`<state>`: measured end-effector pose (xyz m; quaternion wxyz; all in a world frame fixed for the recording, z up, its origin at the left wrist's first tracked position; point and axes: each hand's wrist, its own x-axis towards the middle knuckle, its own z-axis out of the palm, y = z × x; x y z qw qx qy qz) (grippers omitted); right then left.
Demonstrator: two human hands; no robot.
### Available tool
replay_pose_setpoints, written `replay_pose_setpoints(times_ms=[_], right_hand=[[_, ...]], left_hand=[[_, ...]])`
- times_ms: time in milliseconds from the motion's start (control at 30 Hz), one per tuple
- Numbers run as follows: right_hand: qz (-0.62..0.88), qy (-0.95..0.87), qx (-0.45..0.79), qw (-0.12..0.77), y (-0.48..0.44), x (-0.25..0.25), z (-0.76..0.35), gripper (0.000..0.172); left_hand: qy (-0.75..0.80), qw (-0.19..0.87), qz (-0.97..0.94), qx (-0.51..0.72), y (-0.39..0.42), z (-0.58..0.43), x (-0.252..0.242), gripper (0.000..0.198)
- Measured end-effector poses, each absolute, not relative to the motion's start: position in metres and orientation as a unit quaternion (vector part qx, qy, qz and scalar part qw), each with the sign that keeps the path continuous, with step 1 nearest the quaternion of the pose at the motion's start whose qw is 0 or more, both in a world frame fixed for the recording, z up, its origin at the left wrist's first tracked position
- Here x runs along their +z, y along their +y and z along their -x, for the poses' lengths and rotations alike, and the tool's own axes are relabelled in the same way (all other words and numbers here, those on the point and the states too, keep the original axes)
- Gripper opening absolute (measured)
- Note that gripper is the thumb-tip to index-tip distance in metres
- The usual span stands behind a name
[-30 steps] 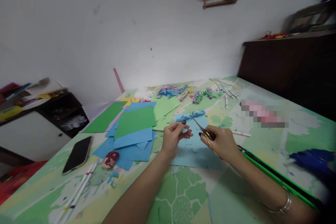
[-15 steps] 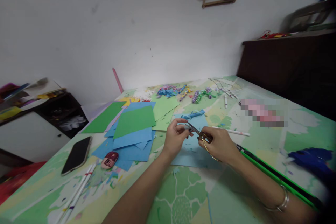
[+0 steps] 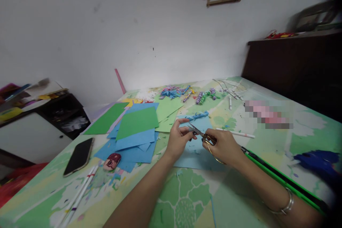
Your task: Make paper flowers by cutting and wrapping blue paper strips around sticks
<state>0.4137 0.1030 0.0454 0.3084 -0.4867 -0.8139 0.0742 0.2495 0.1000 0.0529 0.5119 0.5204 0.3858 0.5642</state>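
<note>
My right hand [image 3: 222, 146] is closed round the handles of a pair of scissors [image 3: 198, 130] with gold-coloured loops. Their blades point left, toward my left hand [image 3: 179, 138]. That hand has its thumb and fingers curled together beside the blades; whatever it pinches is too small to make out. Both hands are above a light blue sheet [image 3: 187, 162] on the patterned tablecloth. Just behind them lies a twisted blue paper roll [image 3: 197, 116].
Green sheets [image 3: 137, 123] and blue sheets lie left of my hands, near a phone [image 3: 79, 156], a small red case [image 3: 112, 161] and white sticks. A green-edged tool [image 3: 283, 180] passes under my right forearm. A blue glue gun [image 3: 317, 160] lies far right.
The scissor blades look slightly further apart than before. Both hands have stayed in nearly the same place, and the view has shifted very slightly.
</note>
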Motion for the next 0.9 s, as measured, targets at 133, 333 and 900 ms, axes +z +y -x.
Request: replay_pose_setpoints(times_ms=[133,333,900], right_hand=[[0.483,-0.816,0.079,0.307,0.1032,0.0455,-0.4134,0.010],[0.484,-0.815,0.081,0.307,0.1027,0.0446,-0.4136,0.011],[0.481,-0.814,0.085,0.314,0.1040,0.0489,-0.4164,0.012]], left_hand=[[0.384,0.513,-0.527,0.558,0.1009,-0.2482,0.0524,0.042],[0.385,0.513,-0.532,0.553,0.1017,-0.2478,0.0523,0.043],[0.385,0.497,-0.532,0.567,0.1028,-0.2421,0.0557,0.039]])
